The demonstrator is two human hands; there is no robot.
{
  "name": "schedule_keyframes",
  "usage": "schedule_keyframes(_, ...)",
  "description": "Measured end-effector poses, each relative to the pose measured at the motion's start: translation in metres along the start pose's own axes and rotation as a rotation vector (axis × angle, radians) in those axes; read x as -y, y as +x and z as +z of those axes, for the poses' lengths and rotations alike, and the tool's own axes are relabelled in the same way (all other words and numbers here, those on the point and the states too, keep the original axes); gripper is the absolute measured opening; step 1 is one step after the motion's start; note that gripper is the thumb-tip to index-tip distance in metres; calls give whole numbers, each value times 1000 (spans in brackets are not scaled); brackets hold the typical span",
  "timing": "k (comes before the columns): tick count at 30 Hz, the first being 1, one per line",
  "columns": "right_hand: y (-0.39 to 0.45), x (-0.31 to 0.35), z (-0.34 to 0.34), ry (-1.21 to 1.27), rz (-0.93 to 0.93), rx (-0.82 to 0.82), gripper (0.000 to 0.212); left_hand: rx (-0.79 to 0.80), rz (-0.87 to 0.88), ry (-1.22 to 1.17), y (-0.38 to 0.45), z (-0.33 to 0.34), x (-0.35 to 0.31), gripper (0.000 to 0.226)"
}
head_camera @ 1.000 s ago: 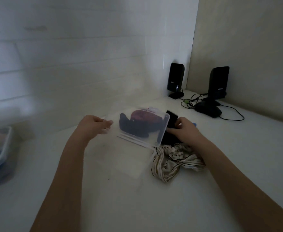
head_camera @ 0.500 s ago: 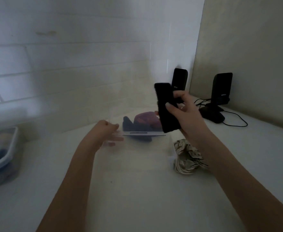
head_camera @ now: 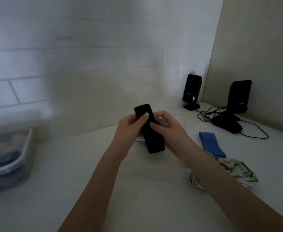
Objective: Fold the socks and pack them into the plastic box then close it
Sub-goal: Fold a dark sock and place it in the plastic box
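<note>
A black sock (head_camera: pixel 151 138) is held upright above the white table, gripped from both sides. My left hand (head_camera: pixel 129 129) pinches its left edge and my right hand (head_camera: pixel 170 129) holds its right edge. The clear plastic box is almost wholly hidden behind my hands; only a thin pale rim (head_camera: pixel 139 139) shows below my left hand. A blue sock (head_camera: pixel 211 144) lies flat on the table to the right. A striped cream sock (head_camera: pixel 234 171) lies bunched beside my right forearm.
Two black speakers (head_camera: pixel 191 91) (head_camera: pixel 237 101) with cables (head_camera: pixel 254 131) stand in the back right corner. A lidded clear container (head_camera: pixel 8 158) with rounded items sits at the left edge. A tiled wall runs behind the table.
My left hand let go of the box lid and came up to the black sock. My right hand brought the sock lower and toward the middle. The blue sock is now uncovered.
</note>
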State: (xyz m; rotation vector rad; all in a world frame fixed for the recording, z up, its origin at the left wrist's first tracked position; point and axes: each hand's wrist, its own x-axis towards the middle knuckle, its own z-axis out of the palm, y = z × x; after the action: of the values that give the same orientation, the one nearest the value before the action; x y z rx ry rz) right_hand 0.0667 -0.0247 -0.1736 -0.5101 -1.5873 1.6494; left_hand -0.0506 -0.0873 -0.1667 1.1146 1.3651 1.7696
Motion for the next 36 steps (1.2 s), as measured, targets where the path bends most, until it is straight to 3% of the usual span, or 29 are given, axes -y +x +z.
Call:
schedule_keyframes(4,1,-3,2,-166,-30,-46,29,-86,-29,-171,7,-6,2,12)
schedule_keyframes(9,2,-4,5,-260,-24,16,34,-25,-50,-346,6,-12,1,17)
schedule_keyframes(13,-1,-5,10,-403,-88,82,15,6,-13,-288,5,-11,2,24)
schedule_keyframes(18,-2,0,6,-265,-131,7,4,176,-85,-138,0,-11,-1,30)
schedule_keyframes(25,-8,6,4,-112,-155,25,39,241,-89,28,-3,-20,-2,27)
schedule_keyframes(28,-10,8,3,-159,-170,51,49,229,-102,29,-1,-23,-2,32)
schedule_keyframes(36,-6,5,6,-210,-267,-10,46,263,-161,-1,-3,-16,-2,21)
